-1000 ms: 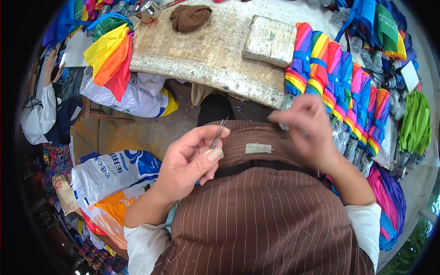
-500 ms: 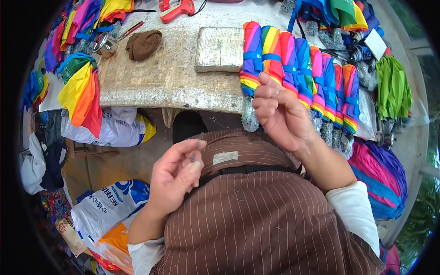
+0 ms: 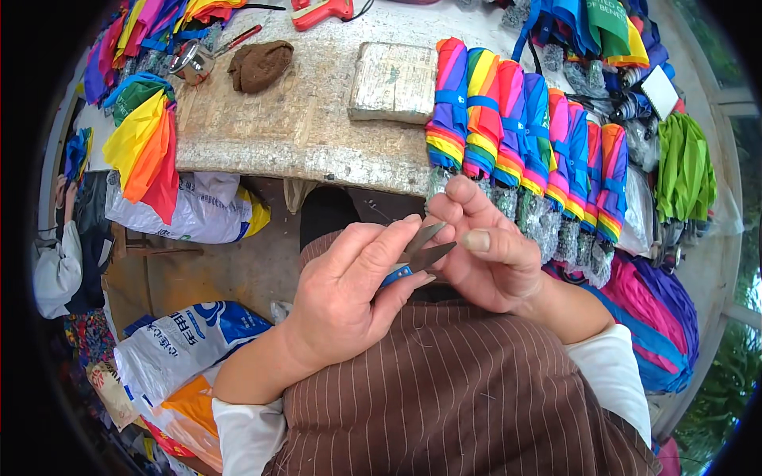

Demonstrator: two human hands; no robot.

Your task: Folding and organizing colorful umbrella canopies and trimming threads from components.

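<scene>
My left hand [image 3: 349, 289] is closed round a pair of small thread snips [image 3: 429, 255] with a blue handle. Their two metal blades stand slightly apart and point right, toward my right hand [image 3: 496, 258]. That hand is close beside the blade tips, its fingers curled and the thumb drawn in. Whatever it may hold, such as a fine thread, is too small to see. Both hands are in front of the brown striped apron [image 3: 413, 373]. Beyond them, a row of folded rainbow umbrellas [image 3: 482, 119] with blue straps lies on the worktable [image 3: 294, 151].
Left of the umbrellas is a pale wrapped block [image 3: 393, 83]. A brown cloth lump [image 3: 262, 67], a metal cup [image 3: 191, 63] and a red-handled tool [image 3: 319, 12] are farther left. One rainbow umbrella [image 3: 147, 159] hangs over the left table edge. Green umbrellas [image 3: 684, 170] hang at right.
My left hand has moved right and up, and the snips now show in it. My right hand has come down toward them. The view has shifted slightly.
</scene>
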